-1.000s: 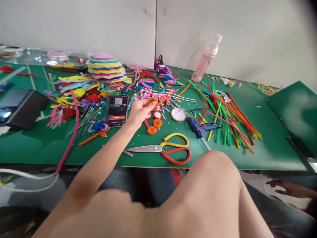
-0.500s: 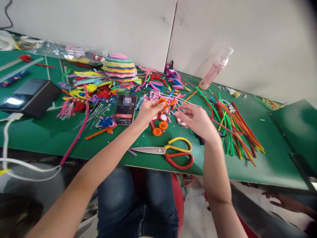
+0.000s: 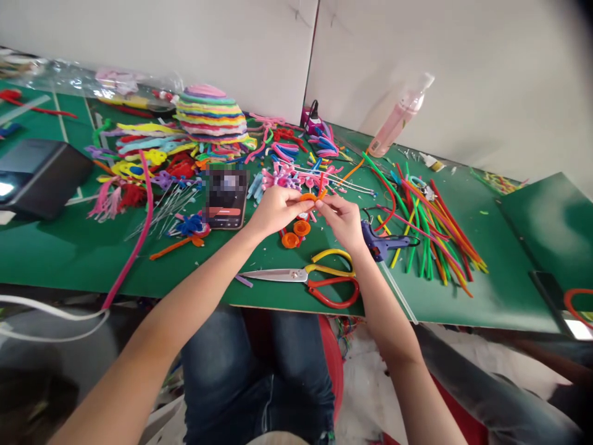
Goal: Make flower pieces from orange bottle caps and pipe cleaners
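Observation:
An orange pipe cleaner (image 3: 307,197), partly coiled, is pinched between the fingertips of both hands above the green table. My left hand (image 3: 277,211) is closed on its coiled part. From the other side, my right hand (image 3: 343,221) pinches it at the loose end, fingertips close to my left thumb. Just below the hands lie two orange coiled discs (image 3: 291,240) next to red pieces, partly covered. Nearer to me are large scissors (image 3: 287,275) with one yellow and one red handle, blades to the left.
A blue glue gun (image 3: 382,240) with a clear stick lies right of my right wrist. Colourful pipe cleaners (image 3: 430,228) spread farther right. A phone (image 3: 225,213), wire stems and a striped rainbow dome (image 3: 210,120) are at left. A pink bottle (image 3: 396,127) leans on the wall.
My right hand has moved left and closed on the orange pipe cleaner, meeting my left hand. The glue gun has come into sight, and the view has shifted slightly.

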{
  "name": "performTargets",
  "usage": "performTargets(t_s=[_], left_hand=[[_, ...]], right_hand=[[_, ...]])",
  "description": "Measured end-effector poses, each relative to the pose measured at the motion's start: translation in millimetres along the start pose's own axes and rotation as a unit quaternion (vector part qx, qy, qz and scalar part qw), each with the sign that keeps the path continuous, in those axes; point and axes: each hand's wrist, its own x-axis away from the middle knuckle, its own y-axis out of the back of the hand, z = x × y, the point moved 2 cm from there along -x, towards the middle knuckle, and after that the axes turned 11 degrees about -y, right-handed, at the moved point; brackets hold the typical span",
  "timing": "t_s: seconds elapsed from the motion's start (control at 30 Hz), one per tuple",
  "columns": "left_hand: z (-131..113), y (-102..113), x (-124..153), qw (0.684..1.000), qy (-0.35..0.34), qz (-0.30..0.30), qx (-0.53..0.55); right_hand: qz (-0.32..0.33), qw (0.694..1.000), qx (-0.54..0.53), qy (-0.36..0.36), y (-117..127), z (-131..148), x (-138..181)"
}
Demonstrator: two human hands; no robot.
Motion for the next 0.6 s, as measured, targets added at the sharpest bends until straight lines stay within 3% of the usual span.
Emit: performTargets(t_s=[0.13,0.27,0.4,0.6], left_hand=[[-1.2,5.7,-1.0,0.992,-0.047,0.028,-0.112],[-0.5,7.9,-2.6,0.992,-0.064,0.057,-0.097],[4.7,3.3,-3.7,0.999,-0.05,0.003,0.011],[12.6,-5.9,-2.2,0.99,0.003,-0.091,0.107]], right_hand=[[0.009,0.998,0.059,0.023,-2.7,-2.9,-0.6],[-0.01,0.991,0.107,0.075,-8.5,-3.4,0.7],[-0.068,0.982,0.138,0.114,-13.7,-4.0,1.2],[-0.085,0.981,0.143,0.1,-16.4,-5.3,0.7]])
